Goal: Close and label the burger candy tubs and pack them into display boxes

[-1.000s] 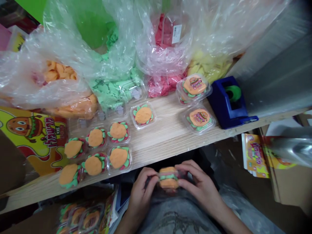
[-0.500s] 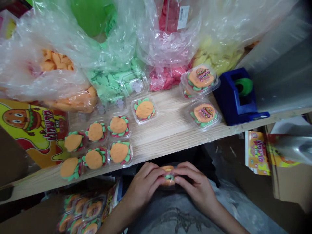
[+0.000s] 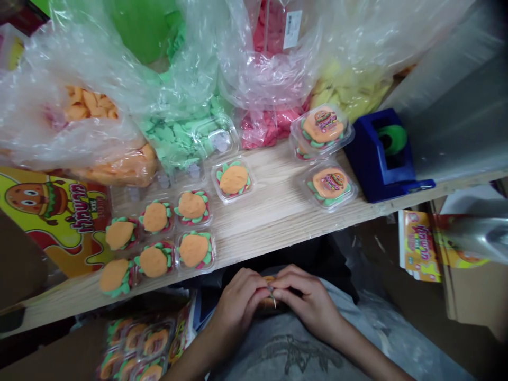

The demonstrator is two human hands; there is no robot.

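Observation:
Both my hands meet over my lap, just below the front edge of the wooden table (image 3: 278,217). My left hand (image 3: 238,307) and my right hand (image 3: 307,304) are closed around one small clear tub with a burger-shaped toy (image 3: 270,280) inside, orange on top. The fingers cover nearly all of it. On the table in front lie several open tubs with orange burger toys (image 3: 192,248) in two rows. Two lidded, labelled tubs (image 3: 329,182) stand to the right.
Clear plastic bags of orange (image 3: 91,106), green (image 3: 178,132), red (image 3: 270,121) and yellow (image 3: 349,90) pieces crowd the back of the table. A blue tape dispenser (image 3: 381,159) stands at the right, a printed burger box (image 3: 59,217) at the left. More filled tubs (image 3: 138,344) lie below left.
My fingers have closed tighter over the tub, hiding most of the burger toy that showed a second ago. The camera view has shifted slightly.

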